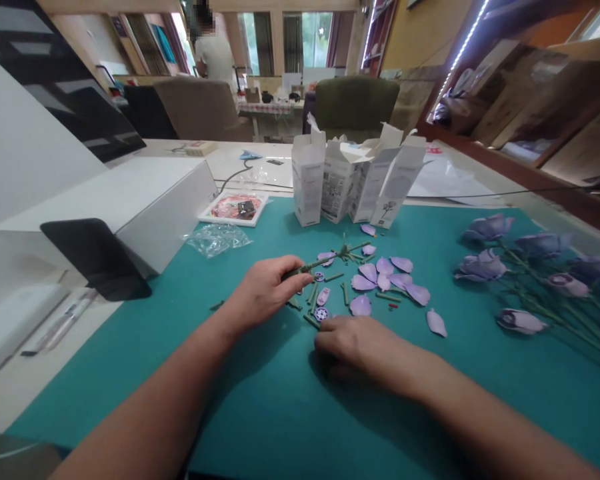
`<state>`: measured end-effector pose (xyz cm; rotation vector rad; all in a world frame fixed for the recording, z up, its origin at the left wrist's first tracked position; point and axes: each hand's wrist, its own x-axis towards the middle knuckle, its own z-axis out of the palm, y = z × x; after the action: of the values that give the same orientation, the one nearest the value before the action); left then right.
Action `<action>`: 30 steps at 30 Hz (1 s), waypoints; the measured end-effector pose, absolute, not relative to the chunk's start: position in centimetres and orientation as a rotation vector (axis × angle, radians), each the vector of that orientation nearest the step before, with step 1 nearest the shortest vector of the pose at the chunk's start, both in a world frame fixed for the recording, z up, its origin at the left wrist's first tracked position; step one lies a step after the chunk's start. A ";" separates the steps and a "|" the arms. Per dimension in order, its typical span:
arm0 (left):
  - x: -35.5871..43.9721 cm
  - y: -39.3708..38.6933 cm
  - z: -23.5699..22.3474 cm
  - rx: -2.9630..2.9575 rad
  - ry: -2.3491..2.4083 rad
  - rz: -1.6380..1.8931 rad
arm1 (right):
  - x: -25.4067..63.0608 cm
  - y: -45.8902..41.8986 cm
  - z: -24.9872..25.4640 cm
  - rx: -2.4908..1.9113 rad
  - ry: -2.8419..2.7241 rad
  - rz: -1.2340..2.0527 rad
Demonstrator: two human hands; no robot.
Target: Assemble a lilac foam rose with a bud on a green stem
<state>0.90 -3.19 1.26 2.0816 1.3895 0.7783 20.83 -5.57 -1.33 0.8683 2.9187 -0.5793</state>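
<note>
My left hand pinches a thin green flower stem between thumb and fingers, its far end pointing right. My right hand rests low over the mat with its fingers curled under, so what they hold, if anything, is hidden. Just beside its fingertips lie a short green stem piece and a round purple-and-white part. Loose purple petals are scattered beyond the right hand, among several short green pieces and a small red piece. One pale petal sits apart on the right.
Purple artificial roses with long stems lie at the right. Several opened white boxes stand at the back of the green mat. On the left are a black phone, clear plastic wrap and a large white box.
</note>
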 end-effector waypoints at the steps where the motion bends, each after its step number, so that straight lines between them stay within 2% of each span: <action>1: 0.8 -3.2 1.3 2.073 1.383 0.786 | 20.7 -5.5 -1.7 0.874 2.926 -0.597; 5: 0.6 -3.4 1.8 2.033 1.342 0.835 | 20.9 -4.3 -1.7 1.171 3.019 -0.991; 10: 0.5 -4.0 2.6 1.994 1.320 0.963 | 21.2 -2.3 0.5 1.861 2.850 -1.950; 13: 0.6 -4.4 2.8 1.977 1.336 1.073 | 20.6 -1.7 1.6 1.898 2.806 -2.301; 16: 0.6 -4.6 2.9 1.969 1.339 1.158 | 19.6 -1.6 2.1 1.751 2.800 -2.555; 22: 0.4 -4.8 2.8 1.982 1.310 1.214 | 18.4 -2.0 1.9 1.633 2.808 -2.701; 30: 0.5 -5.1 3.0 1.940 1.299 1.171 | 18.6 -2.2 1.5 1.650 2.981 -2.469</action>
<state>0.52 -5.10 2.99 1.9399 1.2989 1.1707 18.61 -2.19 1.50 1.6499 2.9806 -2.4686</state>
